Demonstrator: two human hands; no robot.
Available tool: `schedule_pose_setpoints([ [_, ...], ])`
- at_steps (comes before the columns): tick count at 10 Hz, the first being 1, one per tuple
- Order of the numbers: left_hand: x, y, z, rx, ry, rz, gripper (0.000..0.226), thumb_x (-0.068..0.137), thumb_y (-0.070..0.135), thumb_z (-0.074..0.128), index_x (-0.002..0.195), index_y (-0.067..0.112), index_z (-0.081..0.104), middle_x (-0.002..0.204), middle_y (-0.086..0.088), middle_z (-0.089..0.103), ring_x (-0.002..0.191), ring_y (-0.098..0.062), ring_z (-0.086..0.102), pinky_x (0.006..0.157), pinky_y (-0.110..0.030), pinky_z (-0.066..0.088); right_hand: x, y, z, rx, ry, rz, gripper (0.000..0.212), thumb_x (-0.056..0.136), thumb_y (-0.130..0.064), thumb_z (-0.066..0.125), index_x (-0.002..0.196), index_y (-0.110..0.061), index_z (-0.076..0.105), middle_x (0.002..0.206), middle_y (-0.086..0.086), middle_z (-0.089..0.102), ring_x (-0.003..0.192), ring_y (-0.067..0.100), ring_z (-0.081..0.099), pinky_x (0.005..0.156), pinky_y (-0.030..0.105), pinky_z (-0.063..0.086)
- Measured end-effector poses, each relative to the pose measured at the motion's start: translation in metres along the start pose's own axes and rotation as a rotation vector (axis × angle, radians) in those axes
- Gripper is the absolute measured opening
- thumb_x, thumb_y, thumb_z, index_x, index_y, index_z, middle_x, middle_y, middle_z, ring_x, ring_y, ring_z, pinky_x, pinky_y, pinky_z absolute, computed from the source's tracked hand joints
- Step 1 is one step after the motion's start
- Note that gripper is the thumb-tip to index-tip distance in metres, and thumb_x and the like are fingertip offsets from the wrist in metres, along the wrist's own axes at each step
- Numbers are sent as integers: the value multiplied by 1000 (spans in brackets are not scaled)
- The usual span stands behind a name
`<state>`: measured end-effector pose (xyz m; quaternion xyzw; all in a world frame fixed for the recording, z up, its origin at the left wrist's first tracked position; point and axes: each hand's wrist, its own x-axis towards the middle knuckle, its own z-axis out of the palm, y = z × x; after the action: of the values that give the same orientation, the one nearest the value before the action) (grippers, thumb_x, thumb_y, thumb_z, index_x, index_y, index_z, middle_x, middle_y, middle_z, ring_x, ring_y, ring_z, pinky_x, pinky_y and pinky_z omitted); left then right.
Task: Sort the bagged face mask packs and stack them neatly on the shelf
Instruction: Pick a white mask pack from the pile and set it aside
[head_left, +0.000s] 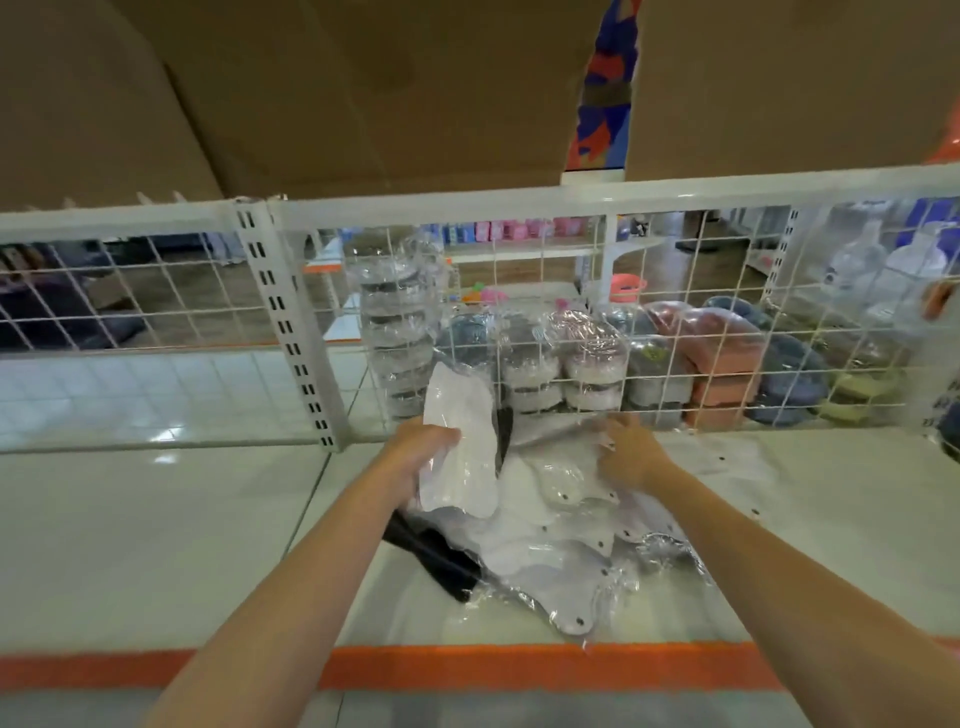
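From my feed: two bare forearms, no sleeves in view up to the frame edge. Left hand (415, 457) and right hand (631, 452) ungloved, no rings, watch or bands (wrists plainly uncovered).

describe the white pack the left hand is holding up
The white pack is a flat stack of white masks in a clear, shiny, crinkled plastic bag. It stands nearly upright, tilted slightly, above the loose pile of packs on the shelf. The left hand grips its left edge; a dark pack shows just behind it.
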<state>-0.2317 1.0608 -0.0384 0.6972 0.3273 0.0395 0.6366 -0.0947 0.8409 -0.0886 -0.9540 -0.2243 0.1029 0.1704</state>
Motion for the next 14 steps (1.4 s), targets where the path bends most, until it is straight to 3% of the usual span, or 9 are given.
schedule_pose_setpoints([
  [3,-14,0,-14,-19,-4,19,26,88,-3,55,111,8,57,96,-11,66,95,-31,60,89,-41,48,17,-17,28,64,211,-134,65,84,11,46,140,-16,32,152,9,12,106,32,55,87,37,52],
  [5,-14,2,-8,-54,-4,34,26,88,-6,54,108,11,56,95,-7,63,81,-20,59,67,-28,47,24,-13,16,15,120,-117,35,93,-1,46,124,-13,57,126,14,56,109,29,56,95,34,46],
  [6,-11,4,-2,-66,20,37,21,92,2,52,111,8,57,89,-6,63,80,-20,60,67,-30,48,20,-8,-9,159,306,-40,27,91,-3,50,113,-10,64,113,13,64,97,28,62,85,36,52],
  [7,-3,8,12,-71,54,38,26,95,17,52,118,6,56,99,-9,66,88,-24,63,73,-32,50,16,5,-43,983,219,121,23,96,-14,49,74,-12,56,47,3,56,34,8,50,38,21,39],
  [8,5,11,29,-109,19,24,31,95,21,55,120,2,56,112,-15,65,102,-31,62,89,-41,50,1,20,-60,1508,-81,142,22,98,-15,46,76,-16,45,39,-6,42,30,5,37,33,13,26],
  [10,6,20,63,-160,-135,69,10,95,14,53,101,8,58,89,-7,65,79,-22,62,68,-33,49,-19,34,-67,1404,-79,143,30,95,-7,45,67,-15,39,37,-5,38,30,7,37,30,14,24],
  [12,5,28,78,-190,-194,80,27,93,9,54,119,1,57,111,-16,66,100,-31,63,89,-46,50,-22,53,-70,1067,414,226,19,92,-4,54,76,-14,55,76,9,62,50,10,62,51,25,50],
  [13,8,31,79,-239,-193,93,35,90,-2,51,124,-4,54,119,-19,62,110,-34,58,99,-49,44,-23,69,-74,732,497,123,31,91,5,48,101,-17,68,122,8,56,108,28,56,99,43,46],
  [14,8,32,78,-263,-211,94,34,89,-3,47,122,-6,55,117,-22,60,108,-35,58,100,-48,43,-29,72,-70,422,222,127,41,93,-1,47,132,-12,52,150,12,32,138,33,30,115,41,24],
])
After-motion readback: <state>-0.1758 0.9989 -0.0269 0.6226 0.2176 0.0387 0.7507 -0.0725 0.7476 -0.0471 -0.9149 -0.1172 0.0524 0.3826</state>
